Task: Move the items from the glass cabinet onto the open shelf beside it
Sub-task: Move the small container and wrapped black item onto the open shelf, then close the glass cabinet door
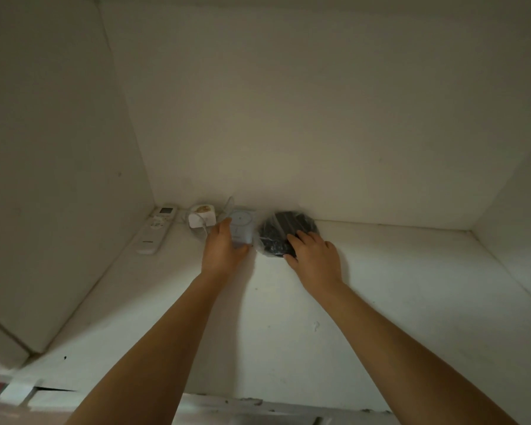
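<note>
At the back of a white shelf (380, 286), two items are being handled at once. The left hand (224, 251) is curled around a pale box (242, 229), thumb on its near edge and fingers (224, 225) on its left side; the right hand (314, 256) is laid over a dark bundle (284, 237) wrapped in clear film, its fingers spread and pressing on top rather than closed beneath it. Box and bundle lie just beside each other against the back wall. Left of the box a white plug (200, 219) with its cable is seen, then a remote (157, 230) near the side wall.

Whether this is the cabinet or the open shelf cannot be told, so it is judged only that a grip is being set or released. If lifting, the bundle's film should be gathered firmly, since it may slip or tear. The box should be raised straight, so the cable touching it is not dragged. If placing, both should be released flat and clear of the plug.
</note>
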`<state>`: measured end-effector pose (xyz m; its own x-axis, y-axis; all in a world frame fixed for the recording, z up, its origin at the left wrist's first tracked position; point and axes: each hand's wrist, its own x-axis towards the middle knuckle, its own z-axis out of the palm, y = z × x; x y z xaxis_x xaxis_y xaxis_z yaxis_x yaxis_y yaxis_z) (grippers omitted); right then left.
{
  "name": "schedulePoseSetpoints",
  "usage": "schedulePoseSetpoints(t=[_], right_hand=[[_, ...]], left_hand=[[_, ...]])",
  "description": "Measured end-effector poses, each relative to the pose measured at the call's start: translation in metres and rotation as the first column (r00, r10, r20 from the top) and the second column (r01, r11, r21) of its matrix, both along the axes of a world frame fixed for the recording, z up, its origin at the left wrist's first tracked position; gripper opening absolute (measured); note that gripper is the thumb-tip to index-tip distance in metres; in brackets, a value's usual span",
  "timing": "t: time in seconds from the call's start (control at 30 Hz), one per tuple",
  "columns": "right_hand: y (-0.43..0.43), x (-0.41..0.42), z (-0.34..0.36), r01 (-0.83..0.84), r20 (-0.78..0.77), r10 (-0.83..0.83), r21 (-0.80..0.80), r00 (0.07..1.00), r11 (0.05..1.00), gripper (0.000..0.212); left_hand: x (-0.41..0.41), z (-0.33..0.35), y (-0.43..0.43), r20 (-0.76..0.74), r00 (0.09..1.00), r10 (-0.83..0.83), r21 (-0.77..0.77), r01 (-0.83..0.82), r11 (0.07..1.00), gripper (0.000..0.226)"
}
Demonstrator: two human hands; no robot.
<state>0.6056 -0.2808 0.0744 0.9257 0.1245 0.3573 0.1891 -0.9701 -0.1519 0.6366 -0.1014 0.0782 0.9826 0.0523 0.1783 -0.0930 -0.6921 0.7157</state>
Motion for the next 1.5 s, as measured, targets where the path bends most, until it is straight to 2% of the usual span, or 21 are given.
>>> schedulePoseSetpoints(t=[0.2,0.33,0.47,0.57,0.67,0.87,1.1,1.3,1.5], right_hand=[[-0.002,-0.002,0.001,-0.019,-0.046,0.020,0.018,0.999,1.000,0.043],[-0.010,-0.006,0.003,-0.073,-0.085,0.079,0.071,0.993,0.995,0.045],[-0.020,-0.020,0.015,-0.060,-0.031,0.065,0.146,0.997,0.988,0.045],[-0.034,-0.037,0.028,-0.034,0.036,0.027,0.198,0.999,0.980,0.042],[-0.053,-0.060,0.040,0.007,0.122,-0.035,0.226,0.992,0.974,0.040],[-0.096,-0.125,0.059,0.147,0.222,-0.204,0.249,0.954,0.957,0.041],[-0.155,-0.225,0.070,0.340,0.284,-0.411,0.267,0.866,0.902,0.041],[-0.206,-0.335,0.066,0.496,0.242,-0.565,0.292,0.789,0.818,0.043],[-0.249,-0.447,0.062,0.678,0.217,-0.724,0.254,0.655,0.689,0.042]], left_hand=[[-0.009,0.003,0.005,0.039,0.999,-0.013,-0.004,0.013,1.000,0.047],[-0.020,0.011,0.008,0.138,0.988,-0.062,0.107,0.048,0.993,0.049],[-0.027,0.027,0.002,0.252,0.959,-0.131,0.227,0.073,0.971,0.040],[-0.029,0.039,-0.014,0.290,0.913,-0.286,0.351,0.177,0.919,0.040],[-0.038,0.052,-0.039,0.320,0.876,-0.362,0.365,0.239,0.900,0.033],[-0.071,0.071,-0.105,0.352,0.746,-0.566,0.336,0.464,0.820,0.041],[-0.124,0.072,-0.177,0.395,0.581,-0.711,0.327,0.635,0.700,0.035],[-0.205,0.072,-0.251,0.387,0.461,-0.798,0.303,0.754,0.583,0.037],[-0.291,0.062,-0.324,0.378,0.305,-0.874,0.284,0.861,0.423,0.038]])
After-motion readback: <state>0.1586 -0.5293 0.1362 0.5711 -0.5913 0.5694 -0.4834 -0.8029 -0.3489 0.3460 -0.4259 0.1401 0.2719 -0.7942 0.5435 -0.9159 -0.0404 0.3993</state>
